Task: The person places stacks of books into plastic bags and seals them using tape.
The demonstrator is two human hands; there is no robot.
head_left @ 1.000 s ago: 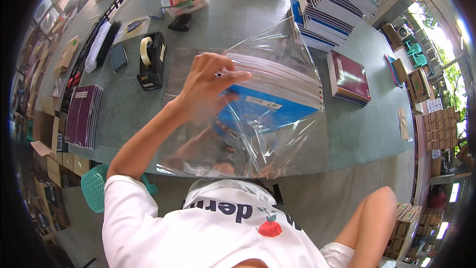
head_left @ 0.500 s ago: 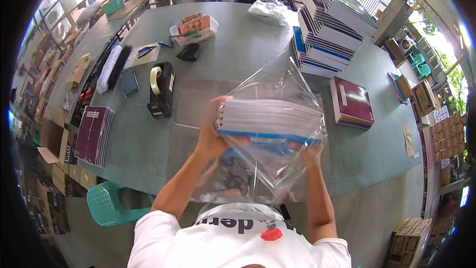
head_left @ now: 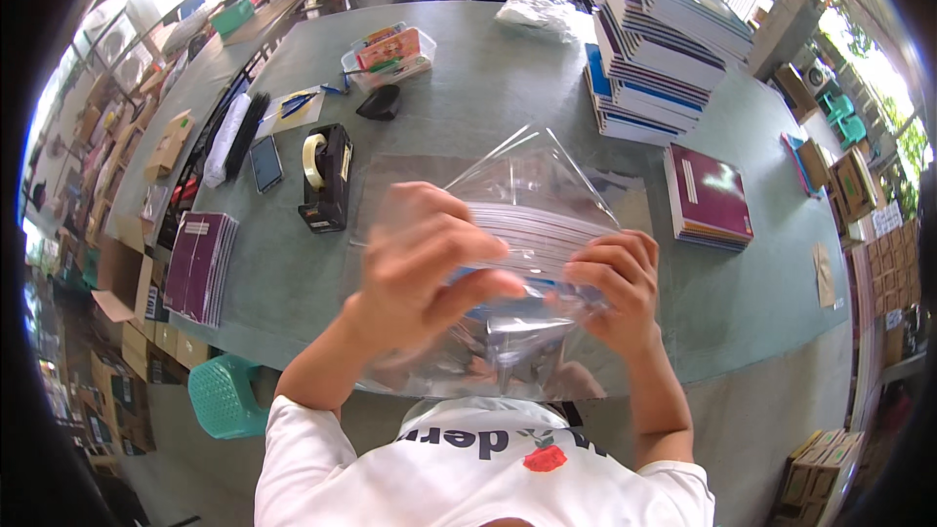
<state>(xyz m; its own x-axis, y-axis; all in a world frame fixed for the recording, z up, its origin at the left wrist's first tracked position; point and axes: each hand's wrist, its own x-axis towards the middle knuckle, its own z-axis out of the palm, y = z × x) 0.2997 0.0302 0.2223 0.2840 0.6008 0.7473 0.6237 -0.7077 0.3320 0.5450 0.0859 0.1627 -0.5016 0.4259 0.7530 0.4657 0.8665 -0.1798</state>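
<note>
A stack of notebooks (head_left: pixel 535 234) with white page edges and a bit of blue cover lies in front of me, with clear plastic film (head_left: pixel 522 344) around it. The film's far corner rises in a point beyond the stack. My left hand (head_left: pixel 415 263), slightly blurred, hovers over the stack's left side, its thumb and fingers apart with nothing visible between them. At the right end, my right hand (head_left: pixel 620 288) has its fingers curled onto a gathered fold of the film. More clear sheeting lies flat on the table beneath the stack.
A black tape dispenser (head_left: pixel 327 181) stands left of the stack, near a phone (head_left: pixel 264 164). Maroon notebooks (head_left: pixel 198 268) lie at the left, and another maroon pile (head_left: pixel 709 193) at the right. Behind it rises a tall notebook stack (head_left: pixel 654 63). A clear tub (head_left: pixel 425 59) sits at the back.
The stack has come down toward the table and turned slightly. My left hand has let go of its left end and moved over it. My right hand now grips film at the right end.
</note>
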